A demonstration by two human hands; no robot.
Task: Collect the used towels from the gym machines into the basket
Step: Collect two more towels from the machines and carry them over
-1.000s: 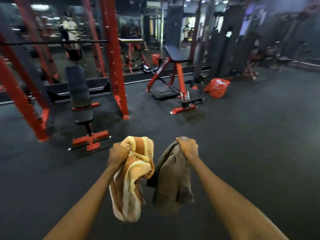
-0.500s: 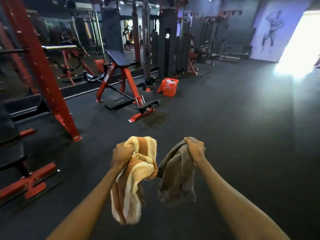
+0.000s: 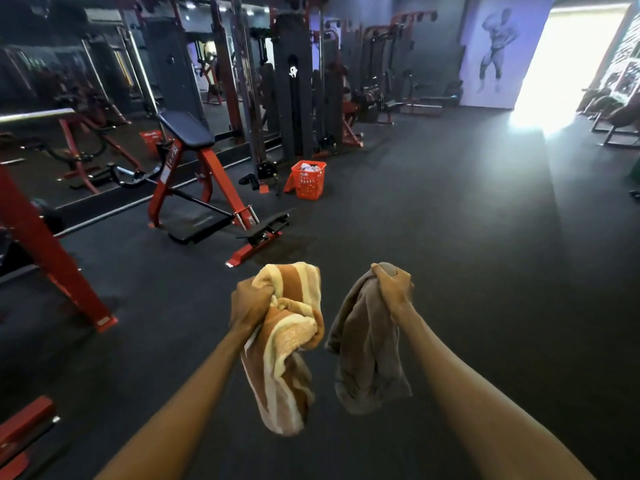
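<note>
left hand [image 3: 250,301]: fist closed round bunched orange-and-cream striped terry towel [image 3: 284,344], hanging above the floor
right hand [image 3: 393,286]: fingers curled tight on top of grey-brown cloth towel [image 3: 367,344], dangling
red perforated plastic basket [image 3: 308,180]: on dark rubber floor [image 3: 450,244], far ahead, by mirror wall, pale cloth inside
red-framed black-padded bench machine [image 3: 194,168]: left of basket
</note>
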